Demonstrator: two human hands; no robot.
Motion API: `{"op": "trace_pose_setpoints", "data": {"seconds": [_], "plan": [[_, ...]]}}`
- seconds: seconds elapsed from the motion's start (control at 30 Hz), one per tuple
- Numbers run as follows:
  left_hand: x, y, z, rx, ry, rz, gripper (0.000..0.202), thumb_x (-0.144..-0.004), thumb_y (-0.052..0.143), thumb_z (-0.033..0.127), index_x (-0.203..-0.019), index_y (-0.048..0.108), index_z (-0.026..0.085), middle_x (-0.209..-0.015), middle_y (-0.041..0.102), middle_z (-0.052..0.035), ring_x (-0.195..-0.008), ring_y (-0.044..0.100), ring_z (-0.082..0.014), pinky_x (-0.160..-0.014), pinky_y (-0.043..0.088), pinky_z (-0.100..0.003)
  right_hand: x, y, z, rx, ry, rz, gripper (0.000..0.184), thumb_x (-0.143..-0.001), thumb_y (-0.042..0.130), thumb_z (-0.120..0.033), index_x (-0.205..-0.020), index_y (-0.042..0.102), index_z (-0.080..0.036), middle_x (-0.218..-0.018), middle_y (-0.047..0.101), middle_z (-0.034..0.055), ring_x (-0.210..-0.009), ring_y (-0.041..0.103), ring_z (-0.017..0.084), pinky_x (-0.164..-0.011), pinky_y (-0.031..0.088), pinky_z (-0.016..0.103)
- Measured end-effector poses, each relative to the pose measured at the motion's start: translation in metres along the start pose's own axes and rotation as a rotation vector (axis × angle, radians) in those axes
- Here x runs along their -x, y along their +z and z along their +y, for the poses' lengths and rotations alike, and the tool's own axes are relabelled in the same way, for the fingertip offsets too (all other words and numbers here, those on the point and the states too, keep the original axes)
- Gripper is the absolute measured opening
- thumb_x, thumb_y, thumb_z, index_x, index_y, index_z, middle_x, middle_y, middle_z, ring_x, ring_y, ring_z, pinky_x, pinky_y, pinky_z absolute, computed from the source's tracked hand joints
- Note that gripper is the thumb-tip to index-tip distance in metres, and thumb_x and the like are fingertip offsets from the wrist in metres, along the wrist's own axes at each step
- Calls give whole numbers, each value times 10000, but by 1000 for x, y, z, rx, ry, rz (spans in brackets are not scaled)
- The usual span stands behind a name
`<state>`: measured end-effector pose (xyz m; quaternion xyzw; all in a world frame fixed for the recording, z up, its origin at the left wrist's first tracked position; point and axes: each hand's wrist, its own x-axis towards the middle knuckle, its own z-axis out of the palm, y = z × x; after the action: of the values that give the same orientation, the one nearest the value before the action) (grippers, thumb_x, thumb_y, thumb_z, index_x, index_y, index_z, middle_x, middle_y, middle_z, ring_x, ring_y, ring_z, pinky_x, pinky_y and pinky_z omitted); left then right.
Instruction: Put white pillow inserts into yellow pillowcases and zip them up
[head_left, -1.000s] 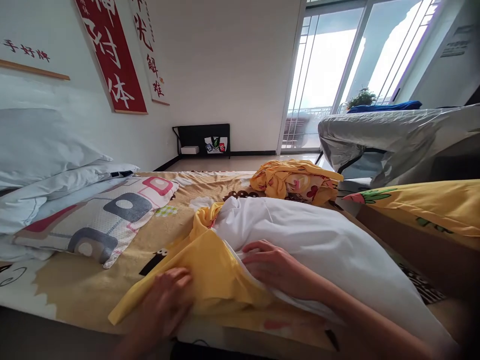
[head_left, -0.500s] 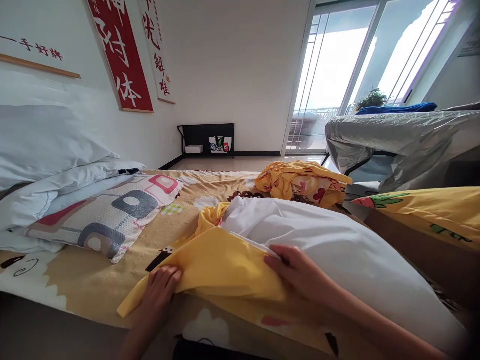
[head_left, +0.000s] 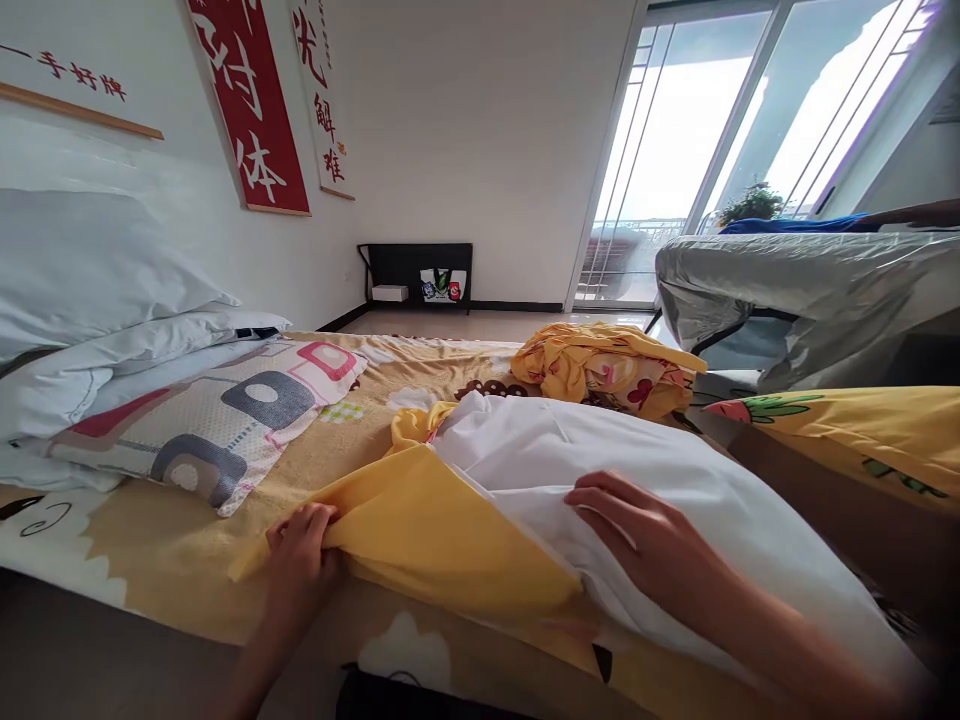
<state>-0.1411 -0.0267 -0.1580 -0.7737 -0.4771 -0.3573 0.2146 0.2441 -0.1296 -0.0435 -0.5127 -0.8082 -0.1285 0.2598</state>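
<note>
At the near edge of the bed, the left hand pinches the left end of the yellow cloth, while the right hand, fingers loosely bent and slightly apart, lies over the white pillow, which stretches rightward from that cloth, its long axis slanting from near right to far left. A crumpled yellow bundle sits toward the far edge; beyond are a pale wall and glass door.

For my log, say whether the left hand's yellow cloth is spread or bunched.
Mostly spread: the yellow cloth fans broadly from the left hand; its far end is bunched.
</note>
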Motion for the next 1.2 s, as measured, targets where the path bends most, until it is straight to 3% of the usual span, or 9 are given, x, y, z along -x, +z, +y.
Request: {"op": "trace_pose_setpoints", "data": {"seconds": [0.07, 0.17, 0.3, 0.53, 0.63, 0.8, 0.9, 1.0, 1.2], "plan": [[12, -1, 5, -37, -5, 67, 287, -749, 406, 86, -999, 513, 178, -961, 607, -85, -923, 564, -243, -780, 373, -378, -2, -2, 8, 95, -81, 16, 286, -939, 419, -227, -1134, 627, -251, -1198, 631, 75, -1102, 576, 220, -909, 450, 377], [35, -13, 32, 84, 152, 218, 217, -804, 475, 119, -1004, 526, 186, -910, 596, -90, -884, 555, -236, -797, 402, -394, -6, 8, 15, 95, -188, -230, 452, -886, 529, -276, -1337, 506, -297, -1357, 542, 64, -1261, 476, 257, -995, 383, 446], [50, -23, 76, 335, 441, 9, 263, -825, 420, 60, -1006, 583, 160, -919, 653, -78, -920, 576, -198, -891, 400, -352, -13, 38, 7, -26, -206, -515, 548, -829, 550, -213, -1370, 485, -269, -1373, 524, 96, -1276, 465, 246, -1013, 357, 417], [42, 0, 85, 232, 307, -129, 312, -854, 390, 90, -1074, 601, 155, -1013, 667, -81, -967, 585, -227, -919, 372, -381, -27, 26, -7, 10, -201, -421, 445, -843, 570, -222, -1285, 555, -271, -1232, 619, 87, -1119, 568, 233, -952, 409, 386], [41, 7, 85, 229, 264, -163, 246, -862, 422, 108, -1002, 615, 167, -986, 669, -76, -953, 593, -235, -889, 388, -390, -29, 29, -4, 40, -258, -407, 511, -824, 601, -234, -1325, 515, -290, -1429, 462, 90, -1287, 445, 265, -1032, 336, 454], [38, 13, 83, 260, 297, -110, 295, -898, 379, 73, -987, 638, 184, -980, 682, -61, -916, 597, -209, -844, 393, -361, -36, 67, 1, 27, -402, -479, 592, -795, 606, -306, -1370, 474, -258, -1543, 263, 89, -1407, 260, 257, -1097, 238, 486], [37, 15, 79, 313, 322, -34, 295, -927, 366, 100, -952, 648, 183, -935, 689, -46, -895, 593, -205, -827, 394, -360, -45, 88, -4, 29, -470, -426, 523, -860, 522, -274, -1377, 468, -211, -1497, 358, 109, -1390, 296, 235, -1088, 265, 475], [38, 12, 80, 365, 350, 21, 279, -933, 381, 118, -930, 653, 181, -841, 683, -44, -801, 583, -189, -747, 414, -337, -51, 105, -10, 21, -559, -395, 364, -903, 484, -272, -1237, 598, -182, -1371, 522, 112, -1356, 350, 221, -1076, 290, 466], [29, -4, 115, 565, 406, 67, 258, -928, 419, 115, -1097, 614, 127, -831, 665, -70, -780, 565, -171, -711, 444, -306, -67, 125, -21, 66, -634, -297, 307, -961, 408, -272, -1129, 645, -173, -1282, 593, 93, -1330, 381, 224, -1048, 329, 457]]}}
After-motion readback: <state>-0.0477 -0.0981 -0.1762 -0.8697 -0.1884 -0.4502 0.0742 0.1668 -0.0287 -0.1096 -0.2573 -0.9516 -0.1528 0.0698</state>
